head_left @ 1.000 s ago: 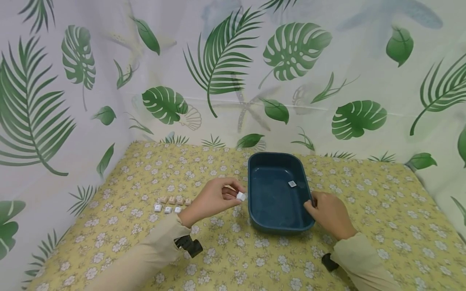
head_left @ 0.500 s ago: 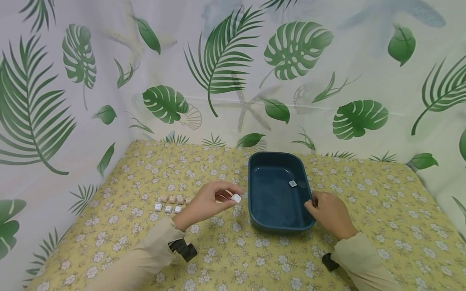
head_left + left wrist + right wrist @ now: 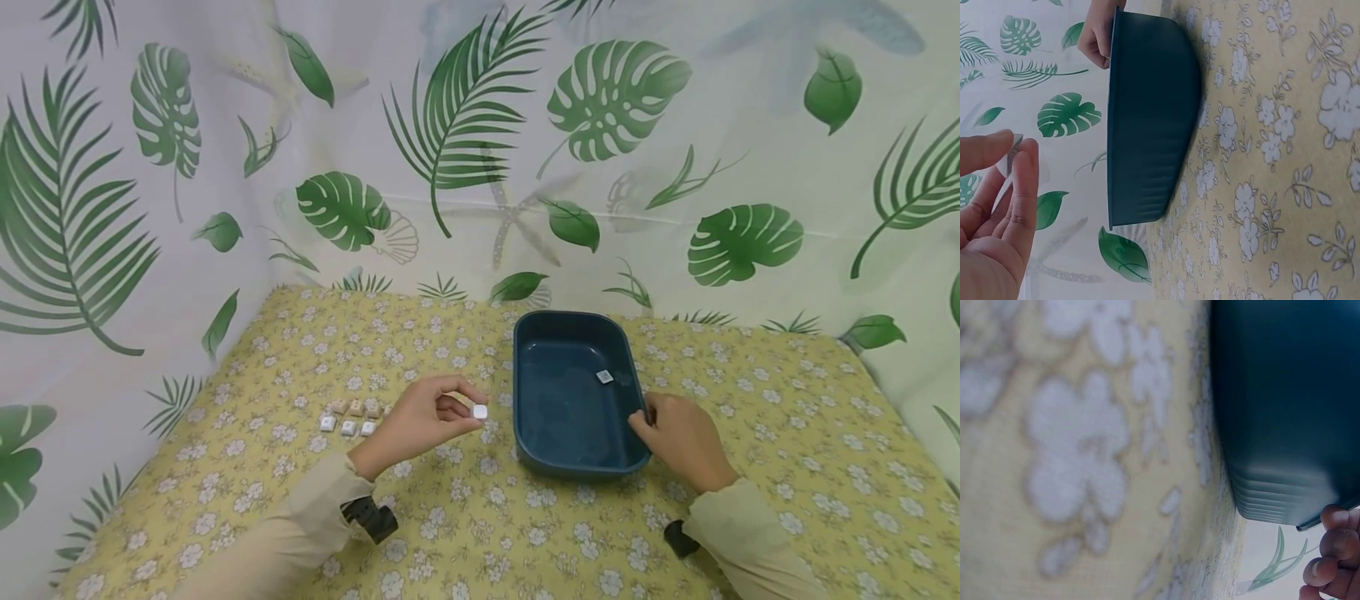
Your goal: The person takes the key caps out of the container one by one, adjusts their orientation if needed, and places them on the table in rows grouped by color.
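Note:
Between thumb and fingertips, my left hand (image 3: 420, 421) pinches a small white keycap (image 3: 480, 412), raised just left of a dark blue plastic bin (image 3: 528, 462). The left wrist view shows the keycap (image 3: 1015, 145) partly covered by the fingers, apart from the bin's wall (image 3: 1147, 119). My right hand (image 3: 686, 442) grips the bin's right rim, thumb on the inner side. Its curled fingers (image 3: 1338, 544) show at the rim in the right wrist view. Inside the bin, one white keycap (image 3: 604, 377) with a dark mark lies near the right wall.
Left of the left hand, several keycaps stand in two rows: beige ones (image 3: 356, 407) behind, white ones (image 3: 348, 427) in front. The forearm and hand hide part of the rows. A yellow floral cloth (image 3: 540, 542) covers the table, with a leaf-print curtain (image 3: 480, 125) behind.
My left hand has drawn back slightly leftward from the bin, still pinching the white keycap, which has turned in the fingers. The right hand keeps its grip on the rim.

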A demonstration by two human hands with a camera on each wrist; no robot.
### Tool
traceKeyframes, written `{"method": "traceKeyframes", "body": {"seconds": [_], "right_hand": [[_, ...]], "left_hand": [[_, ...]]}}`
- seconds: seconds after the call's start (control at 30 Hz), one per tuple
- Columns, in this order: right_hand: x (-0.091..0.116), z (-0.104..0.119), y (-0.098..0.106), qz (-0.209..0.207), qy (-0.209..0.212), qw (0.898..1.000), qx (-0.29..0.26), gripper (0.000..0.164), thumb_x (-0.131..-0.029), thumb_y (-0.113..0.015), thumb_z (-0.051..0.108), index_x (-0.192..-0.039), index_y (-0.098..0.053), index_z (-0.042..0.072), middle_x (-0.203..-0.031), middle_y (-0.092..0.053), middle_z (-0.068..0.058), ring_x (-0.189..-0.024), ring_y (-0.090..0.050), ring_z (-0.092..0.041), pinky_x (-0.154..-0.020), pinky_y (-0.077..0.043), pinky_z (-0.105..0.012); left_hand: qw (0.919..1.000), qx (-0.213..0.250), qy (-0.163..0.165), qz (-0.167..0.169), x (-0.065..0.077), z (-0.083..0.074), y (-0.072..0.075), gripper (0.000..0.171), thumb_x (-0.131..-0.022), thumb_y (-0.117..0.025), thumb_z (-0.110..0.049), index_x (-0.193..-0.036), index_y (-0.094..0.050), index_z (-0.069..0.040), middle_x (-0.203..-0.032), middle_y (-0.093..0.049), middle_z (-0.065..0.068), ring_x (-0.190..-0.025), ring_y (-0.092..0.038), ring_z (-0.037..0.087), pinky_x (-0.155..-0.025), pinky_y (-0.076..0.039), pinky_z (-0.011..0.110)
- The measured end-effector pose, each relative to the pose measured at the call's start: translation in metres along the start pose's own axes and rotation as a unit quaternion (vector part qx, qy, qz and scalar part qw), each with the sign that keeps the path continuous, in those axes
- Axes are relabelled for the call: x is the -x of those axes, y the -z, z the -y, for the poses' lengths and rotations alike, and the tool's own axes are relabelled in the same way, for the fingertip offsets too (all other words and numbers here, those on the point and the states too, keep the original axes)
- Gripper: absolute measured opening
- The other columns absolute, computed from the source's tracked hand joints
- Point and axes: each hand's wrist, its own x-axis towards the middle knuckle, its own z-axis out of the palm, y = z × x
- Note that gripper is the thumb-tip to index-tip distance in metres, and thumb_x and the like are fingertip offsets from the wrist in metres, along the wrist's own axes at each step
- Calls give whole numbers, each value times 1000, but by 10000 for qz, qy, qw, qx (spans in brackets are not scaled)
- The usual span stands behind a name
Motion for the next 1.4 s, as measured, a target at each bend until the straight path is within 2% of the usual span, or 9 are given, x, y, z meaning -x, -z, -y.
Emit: {"method": "traceKeyframes", "body": {"seconds": [0.23,0.37,0.47,0.73,0.97,1.1,1.2,1.3,1.4], "right_hand": [[0,0,0,31,-25,10000,1,33,-89,-51,12,-58,-39,13,-48,-32,1,-42,-26,-11,-44,-22,-23],[-1,0,0,21,-11,10000,-10,33,-89,-51,12,-58,-39,13,-48,-32,1,-42,-26,-11,-44,-22,-23],[-1,0,1,13,17,10000,3,34,-89,-52,12,-58,-39,13,-48,-32,1,-42,-26,-11,-44,-22,-23],[-2,0,1,58,13,10000,50,33,-89,-52,12,-58,-40,13,-49,-33,1,-42,-27,-11,-45,-22,-23],[-2,2,1,74,27,10000,52,33,-89,-51,11,-58,-39,13,-48,-33,1,-42,-27,-11,-45,-22,-23],[-2,3,2,85,22,10000,43,33,-89,-51,11,-58,-40,13,-48,-33,1,-42,-27,-11,-45,-22,-23],[-2,3,2,89,5,10000,41,33,-89,-51,12,-58,-40,13,-48,-33,1,-42,-27,-11,-44,-22,-23],[-2,3,3,107,-22,9999,35,33,-89,-51,12,-58,-40,12,-48,-32,1,-42,-27,-11,-44,-22,-23],[-2,3,2,129,-26,9999,34,33,-89,-50,12,-58,-40,12,-48,-32,1,-42,-27,-11,-44,-22,-24]], "left_hand": [[9991,-359,-234,-34,3,8,3,24,-83,-71,-12,-106,-66,-10,-107,-65,7,-80,-63,12,-74,-54,23],[9976,-632,-256,-104,7,13,6,23,-82,-72,-12,-104,-69,-15,-107,-65,4,-76,-61,9,-71,-54,23],[9977,-644,-131,-189,10,17,7,20,-80,-74,-10,-99,-70,-16,-107,-65,3,-78,-62,9,-71,-54,22],[9985,-297,263,-380,17,23,11,20,-79,-75,-9,-96,-66,-10,-109,-63,10,-85,-66,16,-71,-55,22],[9946,-365,780,-586,26,28,19,19,-79,-74,-8,-96,-67,-11,-109,-65,9,-85,-68,16,-70,-56,26],[9894,-604,994,-875,31,33,32,19,-80,-73,-6,-97,-68,-11,-111,-65,10,-87,-69,18,-71,-56,28],[9836,-891,1102,-1120,33,37,42,18,-80,-73,-7,-97,-69,-12,-108,-66,11,-86,-70,20,-66,-56,28],[9778,-1288,1115,-1217,34,42,48,15,-81,-72,-10,-95,-68,-12,-104,-66,10,-82,-69,19,-62,-53,27],[9685,-1897,1129,-1149,35,49,47,12,-82,-73,-15,-93,-67,-16,-94,-67,2,-75,-64,13,-59,-50,25]]}}
